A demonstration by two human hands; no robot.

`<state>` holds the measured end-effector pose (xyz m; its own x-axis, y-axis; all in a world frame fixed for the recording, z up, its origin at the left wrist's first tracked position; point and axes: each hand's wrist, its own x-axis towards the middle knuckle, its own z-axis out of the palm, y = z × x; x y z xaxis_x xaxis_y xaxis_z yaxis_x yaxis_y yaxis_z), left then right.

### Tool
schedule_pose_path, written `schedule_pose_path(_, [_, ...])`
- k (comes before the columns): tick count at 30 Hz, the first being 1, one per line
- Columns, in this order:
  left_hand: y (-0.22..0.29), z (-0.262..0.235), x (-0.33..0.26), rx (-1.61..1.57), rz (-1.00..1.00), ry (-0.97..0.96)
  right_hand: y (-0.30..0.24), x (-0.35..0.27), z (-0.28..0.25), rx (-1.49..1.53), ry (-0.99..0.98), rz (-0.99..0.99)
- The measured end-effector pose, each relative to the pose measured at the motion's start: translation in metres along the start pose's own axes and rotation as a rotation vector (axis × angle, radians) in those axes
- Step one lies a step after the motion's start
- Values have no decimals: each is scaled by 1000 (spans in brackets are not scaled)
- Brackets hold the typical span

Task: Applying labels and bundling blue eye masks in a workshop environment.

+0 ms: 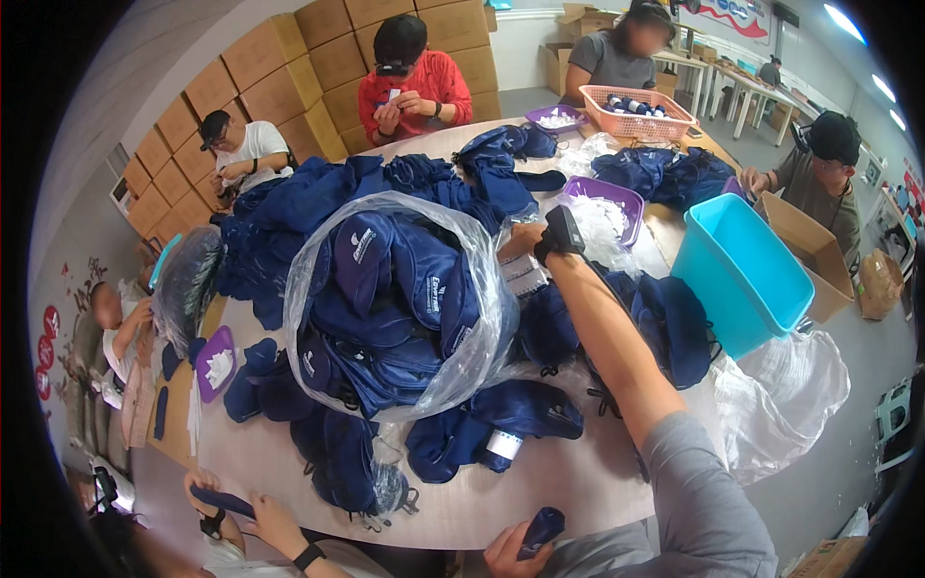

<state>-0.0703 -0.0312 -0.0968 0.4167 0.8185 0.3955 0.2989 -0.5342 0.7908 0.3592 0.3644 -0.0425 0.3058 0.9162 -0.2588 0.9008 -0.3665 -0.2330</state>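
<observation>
one navy cloth roll (542,532), our left hand's (503,557) fingers wrapped round it; our right hand (521,240) near a white bundle (523,276), fingers we cannot tell.

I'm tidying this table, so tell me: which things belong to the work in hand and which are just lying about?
Seems part of the work:
- rolled navy bundle, held in the left hand
- pale stack near the right hand
- navy fabric pieces in the clear bag
- white-banded navy roll

Seemingly just lying about:
- turquoise bin
- white sack
- brown parcel
</observation>
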Motion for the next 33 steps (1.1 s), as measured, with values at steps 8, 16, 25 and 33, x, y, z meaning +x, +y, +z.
schedule_pose_path(8, [-5, 3, 0, 11, 63, -21, 8, -22, -30, -40, -168, 12])
schedule_pose_path(16, [5, 2, 8, 14, 70, -6, 3, -34, -23, -57, -139, -42])
schedule_pose_path(25, [1, 2, 0, 27, 16, -4, -18, -51, -22, -164, -63, -189])
schedule_pose_path(33, [-11, 5, 1, -1, 47, -2, -38, -90, -32, -351, 412, -228])
